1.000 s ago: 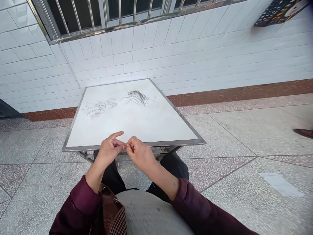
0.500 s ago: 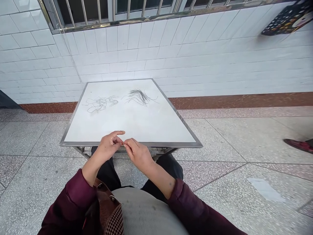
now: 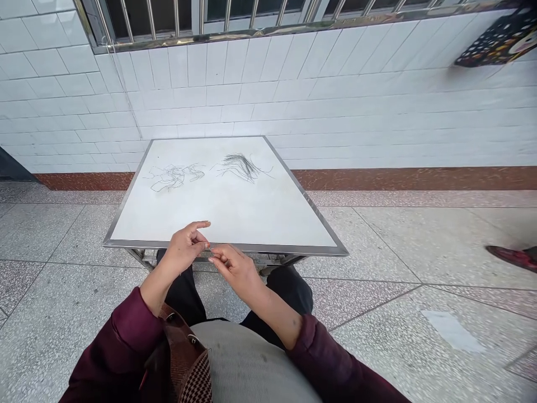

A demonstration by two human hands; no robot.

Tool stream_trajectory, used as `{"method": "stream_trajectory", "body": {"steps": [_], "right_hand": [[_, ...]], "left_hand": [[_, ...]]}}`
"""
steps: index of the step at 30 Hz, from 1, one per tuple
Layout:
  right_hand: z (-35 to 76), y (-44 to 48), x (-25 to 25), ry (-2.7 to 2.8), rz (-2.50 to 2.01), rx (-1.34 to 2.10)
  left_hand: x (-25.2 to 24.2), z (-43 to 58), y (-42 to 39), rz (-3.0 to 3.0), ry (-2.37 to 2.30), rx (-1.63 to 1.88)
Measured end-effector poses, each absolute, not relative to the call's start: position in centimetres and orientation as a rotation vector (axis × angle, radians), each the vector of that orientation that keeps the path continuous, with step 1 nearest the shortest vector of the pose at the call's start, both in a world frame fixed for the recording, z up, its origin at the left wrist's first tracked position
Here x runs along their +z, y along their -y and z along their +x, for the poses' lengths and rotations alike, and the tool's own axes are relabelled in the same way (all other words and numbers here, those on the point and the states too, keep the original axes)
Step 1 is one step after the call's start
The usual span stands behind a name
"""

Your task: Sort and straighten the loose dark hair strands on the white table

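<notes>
Over the table's near edge my left hand (image 3: pixel 184 246) has its thumb and a finger pinched together, with the index finger stretched out above. Something small and thin shows at its fingertips, too fine to name. Close beside it is my right hand (image 3: pixel 237 268), its thumb and index fingertip slightly apart, the index tip almost meeting the left fingertips. Farther back on the white table (image 3: pixel 226 215) lie two heaps of thin dark strands: a loose, tangled heap (image 3: pixel 174 176) at left and a denser, more aligned bundle (image 3: pixel 241 166) at right.
A metal rim borders the tabletop, which stands against a white tiled wall (image 3: pixel 235 106) below a barred window (image 3: pixel 226 17). My legs are under its near side. At far right are a person's shoe (image 3: pixel 512 257) and a patterned bag (image 3: pixel 490 42). White paper (image 3: pixel 453 330) lies on the floor.
My right thumb has parted from the index finger, and the right hand has drawn slightly down from the left. My left hand keeps its pinch. Both heaps lie as before.
</notes>
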State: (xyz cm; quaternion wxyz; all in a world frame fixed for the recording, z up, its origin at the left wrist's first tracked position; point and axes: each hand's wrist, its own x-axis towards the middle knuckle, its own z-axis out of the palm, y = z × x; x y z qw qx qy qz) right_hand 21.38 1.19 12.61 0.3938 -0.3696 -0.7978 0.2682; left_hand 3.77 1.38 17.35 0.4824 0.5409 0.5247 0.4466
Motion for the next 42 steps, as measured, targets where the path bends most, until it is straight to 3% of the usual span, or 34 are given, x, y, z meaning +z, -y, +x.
{"method": "stream_trajectory", "body": {"steps": [5, 13, 23, 31, 42], "right_hand": [[21.5, -1.1, 12.9, 2.032, -0.935, 0.776], [22.3, -1.4, 13.3, 1.769, -0.964, 1.534], [22.2, -1.4, 13.5, 1.79, -1.03, 1.602], [22.7, -1.7, 14.3, 1.67, -0.926, 1.929], [22.5, -1.3, 14.7, 1.88, -0.93, 1.712]], "left_hand": [[16.9, 3.5, -1.7, 1.37, -1.28, 1.047], [16.8, 2.4, -2.8, 1.398, -1.349, 1.078], [16.3, 1.6, -3.3, 1.358, -1.343, 1.031], [16.2, 1.4, -3.5, 1.312, -1.324, 1.021], [16.1, 1.8, -3.3, 1.307, -1.299, 1.004]]}}
